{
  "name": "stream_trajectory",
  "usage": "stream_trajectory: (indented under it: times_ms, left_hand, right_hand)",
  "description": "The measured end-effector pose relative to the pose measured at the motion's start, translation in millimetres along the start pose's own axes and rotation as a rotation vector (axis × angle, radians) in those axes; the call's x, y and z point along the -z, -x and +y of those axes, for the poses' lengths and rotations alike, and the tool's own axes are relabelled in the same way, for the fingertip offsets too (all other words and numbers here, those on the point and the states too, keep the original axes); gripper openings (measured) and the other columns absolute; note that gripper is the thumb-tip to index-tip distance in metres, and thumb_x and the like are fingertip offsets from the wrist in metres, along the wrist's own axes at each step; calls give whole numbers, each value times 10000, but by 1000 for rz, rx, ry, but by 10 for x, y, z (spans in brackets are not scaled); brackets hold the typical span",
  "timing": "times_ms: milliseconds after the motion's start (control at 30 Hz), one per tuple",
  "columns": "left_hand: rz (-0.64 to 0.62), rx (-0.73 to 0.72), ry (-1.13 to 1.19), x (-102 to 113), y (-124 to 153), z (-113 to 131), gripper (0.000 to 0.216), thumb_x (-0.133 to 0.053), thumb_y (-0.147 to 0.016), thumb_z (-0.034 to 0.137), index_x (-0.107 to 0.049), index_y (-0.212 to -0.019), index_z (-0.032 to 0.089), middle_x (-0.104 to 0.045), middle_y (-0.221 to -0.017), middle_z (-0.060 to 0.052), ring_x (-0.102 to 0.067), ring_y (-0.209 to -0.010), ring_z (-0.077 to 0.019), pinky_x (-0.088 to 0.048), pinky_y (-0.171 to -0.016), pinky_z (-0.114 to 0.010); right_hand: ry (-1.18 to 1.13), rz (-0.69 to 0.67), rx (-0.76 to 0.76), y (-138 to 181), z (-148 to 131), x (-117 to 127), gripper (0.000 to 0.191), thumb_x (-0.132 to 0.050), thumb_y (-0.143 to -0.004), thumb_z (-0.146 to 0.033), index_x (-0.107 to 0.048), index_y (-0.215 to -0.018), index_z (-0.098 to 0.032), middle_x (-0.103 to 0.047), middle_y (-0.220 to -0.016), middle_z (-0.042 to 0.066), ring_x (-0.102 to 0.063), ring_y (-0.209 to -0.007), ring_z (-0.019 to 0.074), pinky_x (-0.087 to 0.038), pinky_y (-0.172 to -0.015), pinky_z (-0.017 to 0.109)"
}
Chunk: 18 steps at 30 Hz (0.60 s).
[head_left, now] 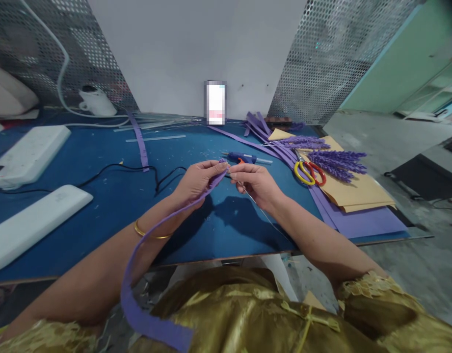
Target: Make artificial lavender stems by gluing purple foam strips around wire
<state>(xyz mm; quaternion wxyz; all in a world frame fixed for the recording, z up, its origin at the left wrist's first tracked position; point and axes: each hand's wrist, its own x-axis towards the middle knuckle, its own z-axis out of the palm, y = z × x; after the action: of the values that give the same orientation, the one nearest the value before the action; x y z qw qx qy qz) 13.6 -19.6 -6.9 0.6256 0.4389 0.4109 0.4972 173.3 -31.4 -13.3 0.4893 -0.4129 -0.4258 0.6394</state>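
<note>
My left hand [197,182] is closed, pinching the top end of a long purple fringed strip [145,255] that trails down past my forearm into my lap. My right hand [255,184] is closed too, pinching a thin metal wire [263,212] that slants down toward the table's front edge. The two pinches meet above the blue table [111,196], where the strip's end touches the wire's tip. A blue glue gun [243,158] lies just behind my hands.
Yellow and red scissors [308,172] and finished purple lavender stems [336,163] rest on tan paper and purple sheets [361,220] at the right. Loose purple strips [140,142], a black cable [126,169], white power strips [29,153] and a white device [30,223] lie left.
</note>
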Motion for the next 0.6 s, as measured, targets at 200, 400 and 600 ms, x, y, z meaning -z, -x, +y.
stream_trajectory:
  times_ms: [200, 400, 600]
  left_hand:
    - [-14, -29, 13, 13, -18, -20, 337, -886, -583, 430, -753, -685, 137, -642, -642, -9, -488, -581, -77, -334, -528, -211]
    - [46, -55, -43, 41, -32, -62, 298, -899, -543, 382, -773, -699, 161, -637, -612, 1, -485, -563, -82, -343, -530, -216]
    - [57, -73, -19, 23, -25, -75, 304, -913, -509, 367, -770, -675, 156, -631, -598, 3, -479, -559, -78, -347, -531, -213]
  right_hand:
    - [-3, -5, -1, 13, -45, 19, 193, -795, -578, -214, -730, -749, -153, -673, -579, 4, -492, -409, 66, -333, -414, 208]
    - [-69, -5, -16, -8, -15, 14, 189, -805, -546, -186, -737, -717, -145, -661, -569, 6, -549, -476, 84, -367, -425, 194]
    - [-164, -17, -87, -37, 14, 7, 216, -809, -522, -157, -729, -721, -140, -647, -559, 1, -578, -528, 86, -383, -436, 168]
